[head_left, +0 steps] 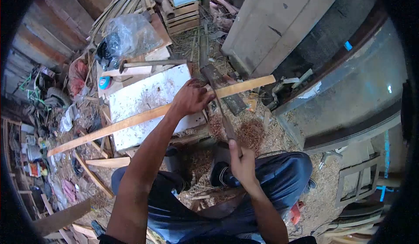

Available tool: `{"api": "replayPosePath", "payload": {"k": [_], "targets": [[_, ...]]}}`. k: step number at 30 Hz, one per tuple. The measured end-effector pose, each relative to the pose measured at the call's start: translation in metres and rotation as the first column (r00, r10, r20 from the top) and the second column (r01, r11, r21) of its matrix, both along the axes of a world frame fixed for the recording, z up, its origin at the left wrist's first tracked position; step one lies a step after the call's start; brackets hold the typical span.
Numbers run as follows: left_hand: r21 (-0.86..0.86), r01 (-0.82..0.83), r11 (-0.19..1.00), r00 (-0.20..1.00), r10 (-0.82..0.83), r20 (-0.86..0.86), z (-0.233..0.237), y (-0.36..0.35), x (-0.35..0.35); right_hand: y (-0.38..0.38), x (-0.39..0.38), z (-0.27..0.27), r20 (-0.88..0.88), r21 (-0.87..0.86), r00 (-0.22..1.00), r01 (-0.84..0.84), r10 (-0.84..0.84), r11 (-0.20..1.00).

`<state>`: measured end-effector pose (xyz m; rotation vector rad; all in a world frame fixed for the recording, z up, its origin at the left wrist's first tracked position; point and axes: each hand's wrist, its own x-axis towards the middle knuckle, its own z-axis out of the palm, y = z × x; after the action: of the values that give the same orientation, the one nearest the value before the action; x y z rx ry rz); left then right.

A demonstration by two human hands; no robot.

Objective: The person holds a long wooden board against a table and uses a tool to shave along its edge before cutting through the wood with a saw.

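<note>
A long, narrow wooden strip [109, 128] lies slantwise across a worn white board [150, 84] in front of me. My left hand [192, 97] is closed over the strip near the board's right edge. Low on the right, my right hand [242, 163] wraps its fingers round the handle of a long-bladed hand tool [224, 119]. The blade, seen nearly edge-on, runs away from me and crosses the strip just right of my left fingers. Beyond it, the strip's end sticks out over a dark plank [224, 89].
A hammer [152, 63] and a round blue object [104, 83] lie behind the white board. Curly wood shavings [251, 132] cover the floor by my feet. Tall panels [279, 25] lean at the right. Stacked sticks [124, 8] and a wooden crate [183, 19] stand farther back.
</note>
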<state>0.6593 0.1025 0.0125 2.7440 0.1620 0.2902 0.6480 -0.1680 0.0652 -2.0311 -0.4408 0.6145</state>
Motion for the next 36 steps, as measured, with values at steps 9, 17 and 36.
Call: {"api": "replayPosePath", "payload": {"k": [9, 17, 36], "targets": [[0.115, 0.068, 0.991, 0.997, -0.063, -0.045, 0.001, 0.001, -0.005, 0.035, 0.015, 0.005, 0.071, 0.035, 0.997, -0.002, 0.000, 0.999], [0.074, -0.062, 0.995, 0.994, 0.069, -0.090, -0.002, -0.005, -0.001, -0.033, -0.023, 0.006, -0.049, 0.005, 0.997, 0.054, -0.054, 0.999], [0.114, -0.030, 0.993, 0.985, 0.049, -0.167, -0.003, -0.005, -0.001, 0.012, -0.009, 0.012, 0.092, -0.052, 0.996, 0.004, 0.001, 0.999]]}}
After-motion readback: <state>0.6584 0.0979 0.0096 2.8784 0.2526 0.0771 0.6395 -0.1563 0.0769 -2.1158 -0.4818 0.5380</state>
